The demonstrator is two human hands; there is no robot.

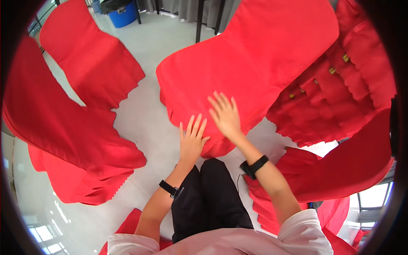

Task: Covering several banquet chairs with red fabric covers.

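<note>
Right before me stands a chair dressed in a red fabric cover (pixel 220 76), its seat towards me and its back rising to the upper right. My left hand (pixel 192 140) lies at the seat's front edge, fingers spread, holding nothing. Further in on the seat is my right hand (pixel 227 118), palm down on or just over the cloth, fingers apart. The cover looks mostly smooth on top and hangs in folds at the front corner. Chair legs are hidden under the fabric. A black strap circles each of my forearms.
More red-covered chairs stand at the left (pixel 63 121), upper left (pixel 92 54) and right (pixel 334 162). A tight row of covered chairs (pixel 328 92) fills the upper right. Beyond are a blue bin (pixel 122 14), black table legs (pixel 200 22) and a grey curtain (pixel 188 11). The floor (pixel 153 41) is pale tile.
</note>
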